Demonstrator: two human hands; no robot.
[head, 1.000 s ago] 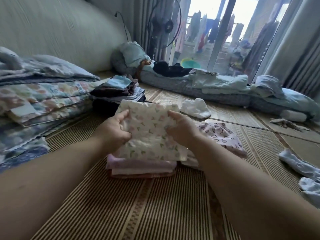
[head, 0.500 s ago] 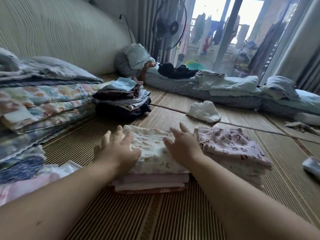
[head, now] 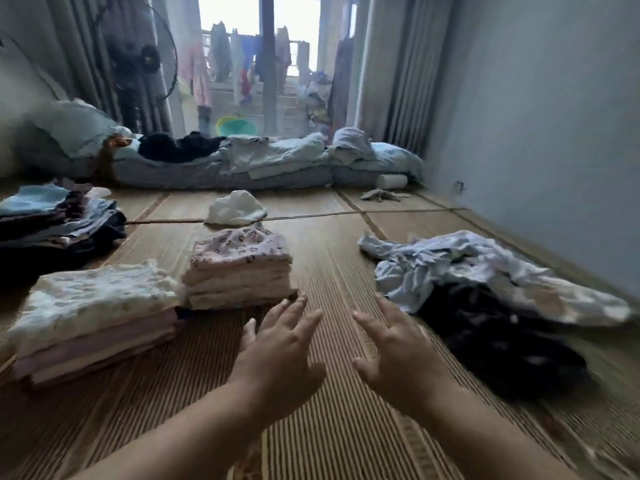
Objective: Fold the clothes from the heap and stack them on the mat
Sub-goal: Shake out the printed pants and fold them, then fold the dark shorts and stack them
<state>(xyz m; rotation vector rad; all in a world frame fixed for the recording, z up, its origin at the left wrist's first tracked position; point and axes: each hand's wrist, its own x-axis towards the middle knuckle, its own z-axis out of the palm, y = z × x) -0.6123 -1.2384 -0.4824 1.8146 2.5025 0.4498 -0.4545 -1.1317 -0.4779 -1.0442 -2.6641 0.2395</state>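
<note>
I see both hands above the ribbed, woven mat (head: 329,258), palms down and empty. The left hand (head: 277,358) and right hand (head: 398,351) have their fingers spread, nearly straight and pointing away. The heap (head: 485,271), crumpled pale blue cloth over something dark, lies just right of the right hand, its long axis running along the wall. To the left, a squared floral stack (head: 97,306) sits beside a pink stack (head: 239,268) with small dark prints.

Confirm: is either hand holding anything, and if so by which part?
Nothing is held. The left hand and right hand are both open, fingers spread, over the mat beside the heap.
</note>
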